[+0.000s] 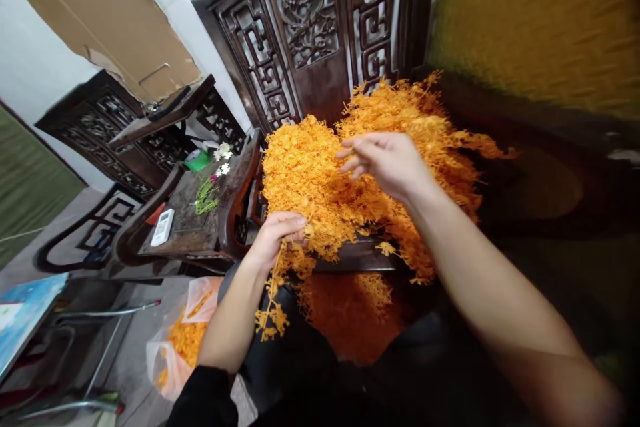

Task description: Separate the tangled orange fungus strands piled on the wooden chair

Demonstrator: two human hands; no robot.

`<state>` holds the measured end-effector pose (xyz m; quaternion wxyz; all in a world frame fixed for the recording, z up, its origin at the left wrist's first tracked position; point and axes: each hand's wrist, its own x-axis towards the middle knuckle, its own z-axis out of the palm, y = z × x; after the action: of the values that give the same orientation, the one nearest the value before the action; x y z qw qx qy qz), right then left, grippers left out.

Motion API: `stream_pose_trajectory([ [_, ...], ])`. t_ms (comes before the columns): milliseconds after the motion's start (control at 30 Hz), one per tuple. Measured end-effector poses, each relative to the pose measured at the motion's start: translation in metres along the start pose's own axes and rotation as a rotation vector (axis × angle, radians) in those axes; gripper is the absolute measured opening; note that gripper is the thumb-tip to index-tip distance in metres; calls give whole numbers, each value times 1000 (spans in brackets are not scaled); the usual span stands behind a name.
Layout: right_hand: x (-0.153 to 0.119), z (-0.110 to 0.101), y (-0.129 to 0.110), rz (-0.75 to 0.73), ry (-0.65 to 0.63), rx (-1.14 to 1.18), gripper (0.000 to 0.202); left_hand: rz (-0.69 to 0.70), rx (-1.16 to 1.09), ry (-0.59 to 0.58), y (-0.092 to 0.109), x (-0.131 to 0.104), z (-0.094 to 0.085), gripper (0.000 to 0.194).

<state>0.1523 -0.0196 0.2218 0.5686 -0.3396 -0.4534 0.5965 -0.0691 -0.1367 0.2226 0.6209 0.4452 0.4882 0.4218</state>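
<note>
A big heap of orange artificial flower sprigs (300, 154) lies on the dark wooden seat in front of me. My left hand (283, 234) pinches one orange sprig (274, 307), whose tip dangles below the hand towards my leg. Over the middle of the heap is my right hand (383, 160), its fingers apart and slightly bent, with nothing seen in them. Whether those fingertips touch the sprigs behind them I cannot tell. More loose sprigs (420, 254) hang over the front edge of the seat.
Carved dark wood forms the seat back (310, 27). To the left, a small wooden table (185, 234) bears a white remote control (163, 227), green stems and white flowers. A plastic bag (175, 374) of orange sprigs stands on the floor. A folding table (30, 314) is at far left.
</note>
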Motion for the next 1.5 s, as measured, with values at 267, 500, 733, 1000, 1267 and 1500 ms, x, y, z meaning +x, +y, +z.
stream_pose_trajectory([
  [267,-39,30,-8,-207,-415,-370,41,-77,-118,-102,5,1,2,51],
  [500,-31,32,-1,-171,-453,-336,36,-120,-26,-157,5,-2,3,46],
  [733,-11,4,-2,-151,15,48,32,74,-11,19,6,0,-8,42],
  [1000,-71,48,35,171,-426,-57,30,199,-45,106,-2,6,-5,37],
  [1267,-27,24,47,89,84,-39,29,358,-67,118,6,-13,4,49],
  [1500,-66,53,40,51,-347,-76,37,450,304,327,-7,6,-5,41],
])
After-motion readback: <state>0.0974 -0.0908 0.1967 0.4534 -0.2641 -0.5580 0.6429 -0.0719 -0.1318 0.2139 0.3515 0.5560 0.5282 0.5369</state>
